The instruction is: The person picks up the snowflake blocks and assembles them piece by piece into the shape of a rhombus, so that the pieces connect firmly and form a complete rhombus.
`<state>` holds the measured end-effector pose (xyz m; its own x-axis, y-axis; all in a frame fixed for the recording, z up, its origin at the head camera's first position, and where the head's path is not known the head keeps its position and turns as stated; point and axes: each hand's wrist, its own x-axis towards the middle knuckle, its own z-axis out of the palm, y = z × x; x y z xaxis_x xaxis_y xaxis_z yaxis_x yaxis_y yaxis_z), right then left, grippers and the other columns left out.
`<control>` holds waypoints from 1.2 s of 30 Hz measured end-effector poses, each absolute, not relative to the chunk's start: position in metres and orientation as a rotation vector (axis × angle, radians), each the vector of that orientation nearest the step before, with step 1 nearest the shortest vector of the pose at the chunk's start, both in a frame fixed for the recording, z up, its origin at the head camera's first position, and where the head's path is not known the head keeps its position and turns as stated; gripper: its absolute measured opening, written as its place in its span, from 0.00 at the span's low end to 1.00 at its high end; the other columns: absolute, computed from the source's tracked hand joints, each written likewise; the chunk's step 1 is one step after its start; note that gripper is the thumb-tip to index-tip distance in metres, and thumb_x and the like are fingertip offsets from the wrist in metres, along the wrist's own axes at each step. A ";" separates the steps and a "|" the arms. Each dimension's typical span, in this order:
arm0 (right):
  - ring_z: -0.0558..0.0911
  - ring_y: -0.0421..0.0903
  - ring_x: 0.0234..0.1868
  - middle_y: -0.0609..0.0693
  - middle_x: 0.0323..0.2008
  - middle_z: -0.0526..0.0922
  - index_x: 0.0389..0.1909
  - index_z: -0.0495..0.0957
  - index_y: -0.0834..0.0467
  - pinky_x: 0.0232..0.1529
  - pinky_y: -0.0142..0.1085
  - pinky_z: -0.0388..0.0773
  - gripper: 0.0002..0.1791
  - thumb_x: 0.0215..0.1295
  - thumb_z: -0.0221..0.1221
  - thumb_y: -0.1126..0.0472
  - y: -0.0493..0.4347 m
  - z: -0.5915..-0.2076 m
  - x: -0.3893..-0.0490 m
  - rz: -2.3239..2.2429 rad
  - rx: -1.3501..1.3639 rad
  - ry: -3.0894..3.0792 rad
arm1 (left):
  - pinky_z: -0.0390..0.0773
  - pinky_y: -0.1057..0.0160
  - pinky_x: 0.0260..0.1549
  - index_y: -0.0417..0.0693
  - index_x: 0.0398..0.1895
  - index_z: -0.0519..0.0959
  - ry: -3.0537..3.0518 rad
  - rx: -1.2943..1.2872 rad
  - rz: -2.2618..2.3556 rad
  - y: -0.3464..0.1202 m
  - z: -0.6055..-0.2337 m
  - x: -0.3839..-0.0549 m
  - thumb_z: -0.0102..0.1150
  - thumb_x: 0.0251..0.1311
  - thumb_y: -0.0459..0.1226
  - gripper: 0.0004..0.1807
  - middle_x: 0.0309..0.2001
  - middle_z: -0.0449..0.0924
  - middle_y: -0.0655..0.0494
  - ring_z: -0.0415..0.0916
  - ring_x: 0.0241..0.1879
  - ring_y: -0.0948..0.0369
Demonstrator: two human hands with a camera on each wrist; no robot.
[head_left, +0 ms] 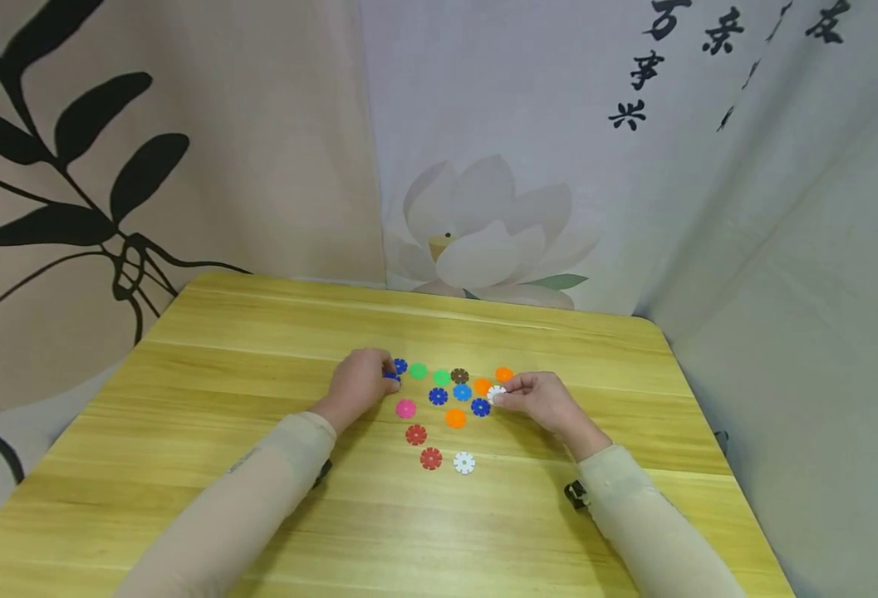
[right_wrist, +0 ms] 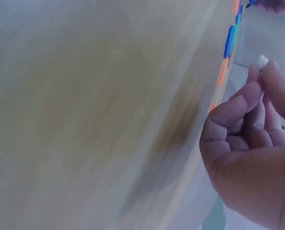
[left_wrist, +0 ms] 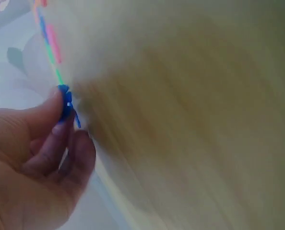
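In the head view my left hand [head_left: 358, 382] is at the left end of a group of notched plastic discs. Its thumb and fingers pinch a dark blue disc [left_wrist: 65, 103], and a second dark blue disc [head_left: 400, 365] lies right beside it. My right hand [head_left: 546, 404] pinches a white disc [head_left: 494, 394] between thumb and fingertips, held up off the table in the right wrist view. Close to it are orange discs [head_left: 504, 374] and a dark blue disc [head_left: 480, 407]. Part of the left hand's disc is hidden behind the fingers.
Green discs [head_left: 418, 371], a brown disc [head_left: 459, 376], a light blue disc [head_left: 462, 392] and a pink disc [head_left: 405, 409] lie between the hands. Nearer are red discs [head_left: 430, 458] and another white disc [head_left: 464, 463]. The wooden table [head_left: 259, 332] meets printed curtains [head_left: 498, 108] behind.
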<state>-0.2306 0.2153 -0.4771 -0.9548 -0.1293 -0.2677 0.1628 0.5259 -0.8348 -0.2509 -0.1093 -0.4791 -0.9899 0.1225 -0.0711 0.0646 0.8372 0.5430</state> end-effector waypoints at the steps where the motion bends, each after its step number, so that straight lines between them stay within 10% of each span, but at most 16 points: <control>1: 0.83 0.46 0.40 0.51 0.41 0.90 0.46 0.87 0.59 0.42 0.35 0.83 0.15 0.67 0.75 0.53 0.213 -0.476 -0.230 -1.407 0.014 2.477 | 0.88 0.57 0.41 0.42 0.44 0.87 2.842 0.122 0.999 -0.109 -0.479 -0.251 0.75 0.65 0.39 0.11 0.40 0.89 0.49 0.85 0.38 0.56; 11: 0.88 0.54 0.46 0.50 0.40 0.93 0.42 0.90 0.55 0.54 0.53 0.88 0.08 0.69 0.73 0.55 0.173 -0.441 -0.223 -1.678 -0.135 2.584 | 0.92 0.59 0.45 0.33 0.59 0.82 1.903 -0.134 1.982 -0.080 -0.442 -0.236 0.66 0.73 0.33 0.16 0.46 0.90 0.40 0.92 0.40 0.52; 36: 0.87 0.45 0.33 0.53 0.36 0.93 0.39 0.91 0.59 0.36 0.26 0.86 0.03 0.68 0.72 0.63 0.152 -0.442 -0.221 -1.558 -0.427 2.851 | 0.92 0.64 0.41 0.32 0.58 0.80 1.717 -0.180 2.109 -0.062 -0.433 -0.228 0.63 0.75 0.32 0.14 0.46 0.89 0.40 0.92 0.34 0.59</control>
